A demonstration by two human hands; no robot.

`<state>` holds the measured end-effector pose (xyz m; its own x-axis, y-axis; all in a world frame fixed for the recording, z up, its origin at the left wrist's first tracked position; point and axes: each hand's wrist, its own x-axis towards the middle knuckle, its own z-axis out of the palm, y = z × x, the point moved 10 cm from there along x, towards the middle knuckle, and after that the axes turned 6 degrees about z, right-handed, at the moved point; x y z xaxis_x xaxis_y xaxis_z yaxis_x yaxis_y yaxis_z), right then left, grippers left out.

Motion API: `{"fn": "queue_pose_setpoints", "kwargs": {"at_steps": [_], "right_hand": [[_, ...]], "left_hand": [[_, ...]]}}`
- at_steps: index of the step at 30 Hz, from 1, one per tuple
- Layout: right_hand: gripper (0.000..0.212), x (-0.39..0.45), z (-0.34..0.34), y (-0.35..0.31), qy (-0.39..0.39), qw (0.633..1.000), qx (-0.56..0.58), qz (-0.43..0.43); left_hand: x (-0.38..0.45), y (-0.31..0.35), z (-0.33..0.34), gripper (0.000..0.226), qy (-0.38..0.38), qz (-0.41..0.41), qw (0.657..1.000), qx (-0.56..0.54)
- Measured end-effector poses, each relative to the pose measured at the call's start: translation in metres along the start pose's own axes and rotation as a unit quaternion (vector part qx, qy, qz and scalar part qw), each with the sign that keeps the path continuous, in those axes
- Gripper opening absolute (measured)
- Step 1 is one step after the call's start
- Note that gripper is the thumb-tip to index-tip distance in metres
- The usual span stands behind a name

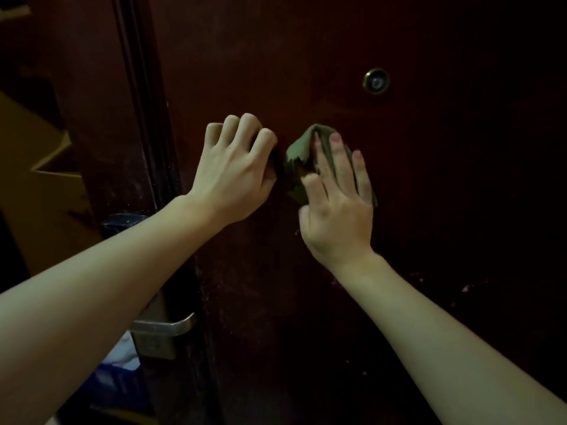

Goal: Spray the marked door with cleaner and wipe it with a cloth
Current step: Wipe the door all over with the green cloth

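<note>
The dark red-brown door (445,185) fills most of the view, with pale smudges low on its right side. A crumpled olive-green cloth (298,150) lies against the door at mid height. My right hand (336,207) presses it flat to the door with straight, spread fingers. Just left of the cloth, my left hand (234,167) rests on the door with its fingers curled and its fingertips on the surface. Nothing shows in that hand, and its thumb is hidden. No spray bottle is in view.
A brass peephole (376,81) sits up and right of the cloth. A metal lever handle (167,326) on its lock plate is at the door's left edge, under my left forearm. Cardboard boxes (40,173) stand beyond the frame at left, with blue and white material (118,372) below.
</note>
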<state>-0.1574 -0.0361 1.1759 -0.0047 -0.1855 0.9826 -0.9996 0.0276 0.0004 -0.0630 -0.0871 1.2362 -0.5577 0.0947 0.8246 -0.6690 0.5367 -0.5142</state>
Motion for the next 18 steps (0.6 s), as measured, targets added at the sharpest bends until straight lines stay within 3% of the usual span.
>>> {"fn": "queue_pose_setpoints", "kwargs": {"at_steps": [5,13,18], "right_hand": [[0.028,-0.079,0.025,-0.02,-0.045,0.998,-0.002,-0.033],[0.018,0.009,0.029,-0.049,0.001,1.0,0.001,-0.013],[0.014,-0.051,0.051,-0.067,-0.04,0.999,0.005,-0.034]], "left_hand": [[-0.02,-0.006,0.001,0.023,0.017,0.027,0.999,-0.027],[-0.035,-0.031,0.002,0.028,0.036,0.031,0.998,-0.04],[-0.05,-0.036,0.002,0.024,0.053,0.034,0.997,-0.046]]}}
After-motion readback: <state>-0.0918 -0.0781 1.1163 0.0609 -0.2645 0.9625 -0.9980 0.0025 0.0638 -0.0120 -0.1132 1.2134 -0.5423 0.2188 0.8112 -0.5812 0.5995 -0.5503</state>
